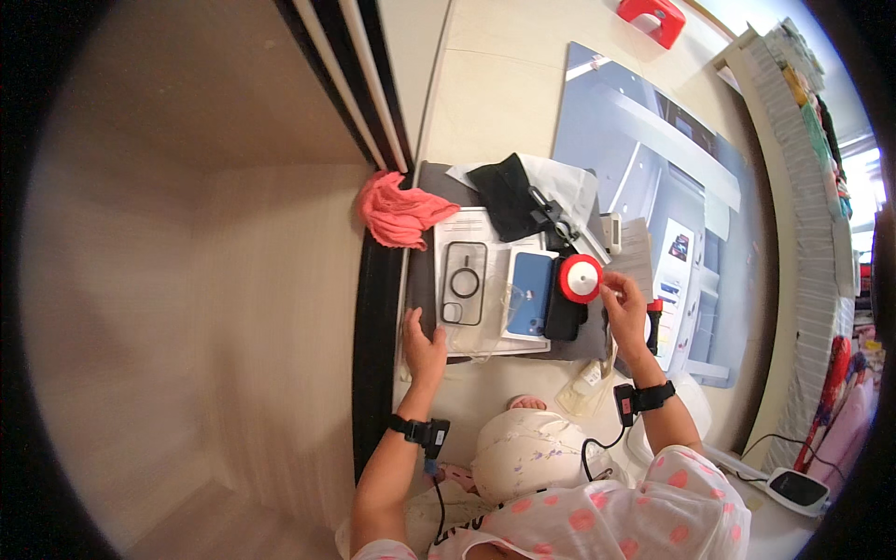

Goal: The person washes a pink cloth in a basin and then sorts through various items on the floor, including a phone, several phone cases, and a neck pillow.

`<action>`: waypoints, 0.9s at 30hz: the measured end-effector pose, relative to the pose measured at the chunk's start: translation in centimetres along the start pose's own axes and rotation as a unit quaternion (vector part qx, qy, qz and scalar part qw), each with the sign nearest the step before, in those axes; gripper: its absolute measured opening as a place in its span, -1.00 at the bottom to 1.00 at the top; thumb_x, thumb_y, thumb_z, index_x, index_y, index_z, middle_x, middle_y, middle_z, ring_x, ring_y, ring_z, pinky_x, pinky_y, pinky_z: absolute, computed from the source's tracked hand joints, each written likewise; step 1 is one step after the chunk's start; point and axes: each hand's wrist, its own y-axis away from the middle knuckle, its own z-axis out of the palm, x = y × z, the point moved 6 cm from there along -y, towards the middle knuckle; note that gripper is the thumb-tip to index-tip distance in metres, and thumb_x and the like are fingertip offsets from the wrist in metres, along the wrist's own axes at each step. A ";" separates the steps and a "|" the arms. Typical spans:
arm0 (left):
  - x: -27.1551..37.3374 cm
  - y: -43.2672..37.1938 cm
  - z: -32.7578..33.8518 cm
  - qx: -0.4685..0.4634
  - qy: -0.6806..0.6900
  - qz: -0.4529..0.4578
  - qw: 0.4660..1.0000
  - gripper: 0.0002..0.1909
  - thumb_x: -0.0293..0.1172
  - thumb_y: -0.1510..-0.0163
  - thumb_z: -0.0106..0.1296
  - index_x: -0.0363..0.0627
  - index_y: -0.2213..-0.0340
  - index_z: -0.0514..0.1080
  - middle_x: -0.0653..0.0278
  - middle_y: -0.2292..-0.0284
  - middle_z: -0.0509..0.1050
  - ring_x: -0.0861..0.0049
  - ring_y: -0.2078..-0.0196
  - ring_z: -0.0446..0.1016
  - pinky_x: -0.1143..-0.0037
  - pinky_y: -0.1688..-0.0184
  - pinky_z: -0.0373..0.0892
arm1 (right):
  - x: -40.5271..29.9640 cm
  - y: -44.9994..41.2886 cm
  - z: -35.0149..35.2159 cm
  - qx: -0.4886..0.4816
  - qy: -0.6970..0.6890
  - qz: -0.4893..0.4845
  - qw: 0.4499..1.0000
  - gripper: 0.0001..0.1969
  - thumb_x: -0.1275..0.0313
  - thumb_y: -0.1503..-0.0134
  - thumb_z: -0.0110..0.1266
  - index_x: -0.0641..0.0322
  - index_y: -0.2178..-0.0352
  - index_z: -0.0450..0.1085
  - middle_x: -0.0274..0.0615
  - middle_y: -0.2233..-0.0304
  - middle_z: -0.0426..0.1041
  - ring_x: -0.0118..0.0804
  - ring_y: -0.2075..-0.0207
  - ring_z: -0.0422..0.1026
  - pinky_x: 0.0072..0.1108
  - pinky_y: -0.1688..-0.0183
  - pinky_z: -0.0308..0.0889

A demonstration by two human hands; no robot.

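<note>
My left hand (424, 350) rests at the left edge of a grey low surface (421, 280), fingers apart, nothing in it. Right of it lies a clear phone case with a black rim and ring (465, 283) on printed paper. Beside that sits a white phone box with a blue phone picture (530, 294), with a black phone-like item (565, 318) against its right side. A red and white round object (580, 278) overlaps the black item's top. My right hand (623, 301) is at this round object's right edge, fingers bent; whether it grips it is unclear.
A coral cloth (402, 210) lies at the upper left, beside the wooden cabinet (280, 315). A black pouch (505, 196) and a black clamp-like holder (553, 213) lie behind the box. A patterned mat (630, 140) covers floor to the right; a red stool (654, 19) stands beyond.
</note>
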 end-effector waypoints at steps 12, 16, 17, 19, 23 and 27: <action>-2.6 0.6 2.3 -0.050 0.171 -0.096 0.979 -0.53 -0.37 0.02 0.07 -0.30 0.07 0.25 0.18 0.23 0.38 0.45 0.22 0.37 0.52 0.15 0.29 | 7.9 1.4 1.7 -0.043 -0.110 0.189 0.975 -0.73 0.48 0.00 0.08 0.32 0.22 0.32 -0.26 0.34 0.43 -0.50 0.32 0.39 -0.67 0.28 0.29; -1.0 -0.2 2.8 -0.118 0.263 -0.145 0.947 -0.62 -0.40 -0.03 0.04 -0.31 0.13 0.28 0.24 0.27 0.43 0.58 0.24 0.37 0.57 0.17 0.28 | 6.2 1.8 2.2 -0.054 -0.138 0.231 0.962 -0.71 0.52 0.00 0.07 0.33 0.19 0.30 -0.25 0.31 0.43 -0.48 0.29 0.39 -0.65 0.21 0.29; -0.7 -0.1 2.9 -0.143 0.242 -0.136 0.950 -0.64 -0.40 -0.03 0.04 -0.30 0.15 0.29 0.23 0.27 0.43 0.58 0.23 0.37 0.57 0.16 0.28 | 6.3 1.9 2.4 -0.056 -0.141 0.231 0.961 -0.71 0.52 0.00 0.07 0.33 0.19 0.30 -0.25 0.31 0.43 -0.48 0.29 0.39 -0.65 0.21 0.29; -0.6 0.1 3.0 -0.138 0.271 -0.138 0.943 -0.68 -0.42 -0.03 0.03 -0.29 0.17 0.29 0.23 0.25 0.43 0.58 0.21 0.36 0.57 0.14 0.28 | 5.8 1.6 2.8 -0.064 -0.157 0.183 0.968 -0.68 0.57 0.02 0.08 0.32 0.17 0.28 -0.26 0.30 0.41 -0.49 0.31 0.37 -0.66 0.22 0.29; 0.3 0.4 3.8 -0.160 0.368 -0.135 0.906 -0.69 -0.49 -0.02 0.02 -0.27 0.17 0.26 0.23 0.24 0.42 0.58 0.22 0.37 0.55 0.13 0.28 | 7.4 1.3 2.6 -0.078 -0.122 0.139 0.980 -0.64 0.61 0.05 0.08 0.33 0.15 0.27 -0.26 0.29 0.41 -0.49 0.30 0.37 -0.65 0.22 0.29; 0.9 0.3 3.7 -0.154 0.358 -0.158 0.907 -0.70 -0.52 -0.03 0.01 -0.28 0.17 0.25 0.23 0.23 0.41 0.57 0.23 0.38 0.56 0.14 0.29 | 7.0 0.7 2.2 -0.093 -0.133 0.145 0.976 -0.60 0.63 0.06 0.09 0.36 0.12 0.25 -0.23 0.27 0.42 -0.46 0.26 0.39 -0.64 0.18 0.29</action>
